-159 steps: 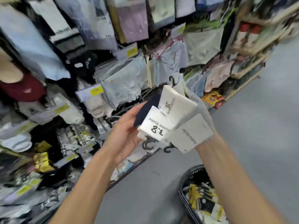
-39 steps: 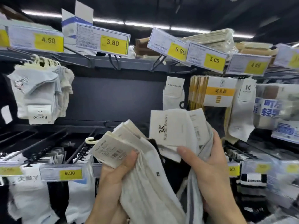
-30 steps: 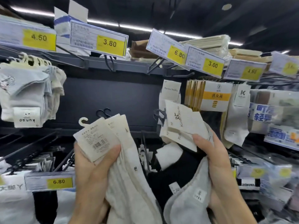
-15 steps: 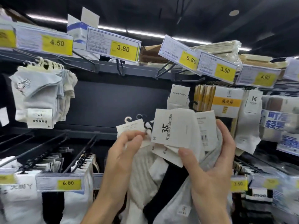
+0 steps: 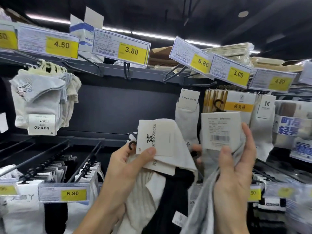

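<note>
Socks (image 5: 162, 144) are at lower centre of the frame, divided between both hands. The left grip (image 5: 125, 168) is clamped on a bundle: one white pair, one cream ribbed sock (image 5: 140, 191) and one black sock (image 5: 170, 200). The right grip (image 5: 236, 169) is clamped on one grey pair (image 5: 221, 130), barcode card facing outward. Recommended: hold the grey pair apart from the bundle, turn its hook (image 5: 218, 105) forward, and check the card against a price tag (image 5: 131, 51) before hanging. Five upper price tags are readable.
</note>
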`<state>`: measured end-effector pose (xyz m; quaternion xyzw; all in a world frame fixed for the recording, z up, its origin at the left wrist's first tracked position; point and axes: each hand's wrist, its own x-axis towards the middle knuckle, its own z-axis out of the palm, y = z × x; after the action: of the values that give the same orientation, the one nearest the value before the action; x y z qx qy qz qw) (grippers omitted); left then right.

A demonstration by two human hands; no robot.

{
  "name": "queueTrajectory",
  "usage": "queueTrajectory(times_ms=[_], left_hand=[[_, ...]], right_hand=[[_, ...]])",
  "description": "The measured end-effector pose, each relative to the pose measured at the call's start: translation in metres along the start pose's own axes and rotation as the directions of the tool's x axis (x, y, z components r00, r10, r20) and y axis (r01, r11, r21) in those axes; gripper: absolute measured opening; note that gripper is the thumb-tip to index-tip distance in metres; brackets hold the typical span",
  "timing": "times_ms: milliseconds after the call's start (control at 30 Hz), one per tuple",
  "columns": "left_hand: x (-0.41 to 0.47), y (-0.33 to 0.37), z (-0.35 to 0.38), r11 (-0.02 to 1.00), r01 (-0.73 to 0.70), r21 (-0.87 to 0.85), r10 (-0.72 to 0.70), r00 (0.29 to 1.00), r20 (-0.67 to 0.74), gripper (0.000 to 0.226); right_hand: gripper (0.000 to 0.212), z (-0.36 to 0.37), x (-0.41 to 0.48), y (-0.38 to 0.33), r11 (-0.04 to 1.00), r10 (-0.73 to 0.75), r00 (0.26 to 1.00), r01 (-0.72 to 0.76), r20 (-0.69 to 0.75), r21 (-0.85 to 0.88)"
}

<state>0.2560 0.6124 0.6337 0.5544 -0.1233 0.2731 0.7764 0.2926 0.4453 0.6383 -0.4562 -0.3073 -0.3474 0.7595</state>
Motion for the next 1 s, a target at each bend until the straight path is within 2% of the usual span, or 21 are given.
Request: queueTrajectory(times_ms=[67, 133, 167, 233, 267, 300, 400, 467, 500, 600, 667, 733, 833, 933, 1000], left_hand=[[0.003, 0.003, -0.007, 1.000, 0.010, 0.029, -0.010, 1.000, -0.005, 0.021], [0.006, 0.007, -0.010, 0.997, 0.014, 0.080, -0.018, 0.999, 0.045, 0.020], [0.007, 0.009, -0.010, 0.994, 0.011, 0.110, -0.020, 0.996, 0.085, 0.019], [0.008, 0.012, -0.008, 0.986, -0.014, 0.164, -0.011, 0.989, 0.148, 0.018], [0.008, 0.013, -0.007, 0.984, -0.029, 0.177, -0.001, 0.986, 0.167, 0.017], [0.009, 0.014, -0.007, 0.983, -0.037, 0.181, 0.004, 0.983, 0.182, 0.016], [0.010, 0.017, -0.009, 0.982, -0.036, 0.184, -0.007, 0.974, 0.227, 0.015], [0.010, 0.019, -0.011, 0.986, -0.008, 0.167, -0.039, 0.961, 0.274, 0.019], [0.010, 0.019, -0.011, 0.989, 0.014, 0.144, -0.057, 0.952, 0.302, 0.021], [0.010, 0.021, -0.013, 0.990, 0.011, 0.141, -0.058, 0.942, 0.332, 0.025], [0.011, 0.021, -0.013, 0.980, -0.036, 0.196, -0.025, 0.954, 0.298, 0.029], [0.012, 0.021, -0.012, 0.972, -0.077, 0.222, 0.011, 0.958, 0.288, 0.027], [0.010, 0.022, -0.011, 0.961, -0.121, 0.249, 0.033, 0.944, 0.329, 0.013], [0.008, 0.022, -0.011, 0.948, -0.143, 0.283, 0.050, 0.948, 0.313, 0.008], [0.008, 0.022, -0.011, 0.935, -0.149, 0.323, 0.045, 0.950, 0.309, 0.010]], right_hand=[[0.045, -0.006, 0.006, -0.006, 0.989, -0.138, 0.990, 0.140, 0.042, -0.056], [0.045, -0.013, 0.009, -0.007, 0.935, -0.270, 0.937, 0.310, 0.224, -0.171], [0.048, -0.015, 0.008, -0.006, 0.884, -0.281, 0.889, 0.386, 0.360, -0.263], [0.052, -0.017, 0.004, -0.002, 0.739, -0.171, 0.765, 0.516, 0.621, -0.433], [0.052, -0.019, 0.001, 0.000, 0.704, -0.087, 0.712, 0.539, 0.696, -0.463], [0.049, -0.019, -0.002, 0.000, 0.723, -0.011, 0.688, 0.507, 0.726, -0.470], [0.037, -0.017, -0.001, -0.006, 0.845, 0.080, 0.736, 0.308, 0.672, -0.438], [0.027, -0.015, 0.005, -0.010, 0.855, 0.075, 0.783, 0.268, 0.618, -0.444], [0.030, -0.015, 0.008, -0.011, 0.858, 0.092, 0.799, 0.239, 0.594, -0.454], [0.063, -0.013, 0.019, -0.012, 0.897, 0.217, 0.817, 0.050, 0.535, -0.439], [0.068, -0.014, 0.024, -0.014, 0.911, 0.266, 0.812, -0.037, 0.519, -0.410], [0.051, -0.014, 0.027, -0.016, 0.918, 0.253, 0.816, -0.032, 0.520, -0.396], [0.031, -0.016, 0.028, -0.018, 0.925, 0.225, 0.867, -0.047, 0.444, -0.377], [0.030, -0.021, 0.029, -0.024, 0.885, 0.236, 0.882, -0.022, 0.408, -0.465], [0.033, -0.022, 0.030, -0.032, 0.813, 0.276, 0.833, 0.063, 0.480, -0.579]])
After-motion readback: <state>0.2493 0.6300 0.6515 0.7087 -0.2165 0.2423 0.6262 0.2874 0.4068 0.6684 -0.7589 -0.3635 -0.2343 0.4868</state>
